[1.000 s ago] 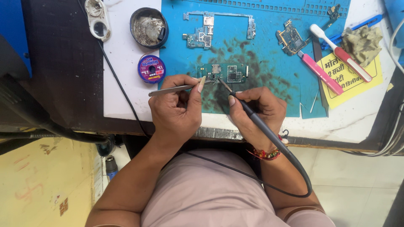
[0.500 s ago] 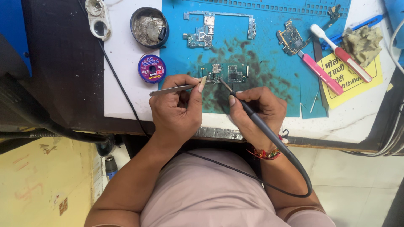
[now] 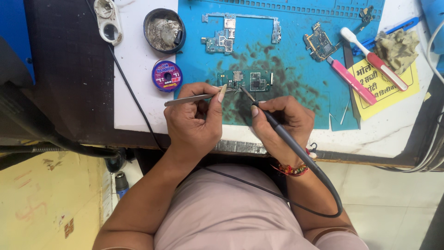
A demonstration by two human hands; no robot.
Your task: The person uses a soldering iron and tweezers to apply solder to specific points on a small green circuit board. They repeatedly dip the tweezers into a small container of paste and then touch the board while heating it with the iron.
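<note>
A small green circuit board (image 3: 247, 80) lies on a blue work mat (image 3: 296, 60) stained dark in the middle. My left hand (image 3: 194, 118) grips metal tweezers (image 3: 192, 98), their tips reaching the board's near left edge. My right hand (image 3: 280, 122) holds a black soldering iron (image 3: 277, 127) like a pen, its tip touching the board's near edge beside the tweezers. The iron's black cable loops down past my wrist.
Another board with a frame (image 3: 226, 39) and a small board (image 3: 319, 45) lie farther back on the mat. A purple wire spool (image 3: 166, 75), a round black tin (image 3: 164, 30), pink-handled tools (image 3: 354, 81), a toothbrush (image 3: 374, 58) and a yellow paper (image 3: 384, 85) surround it.
</note>
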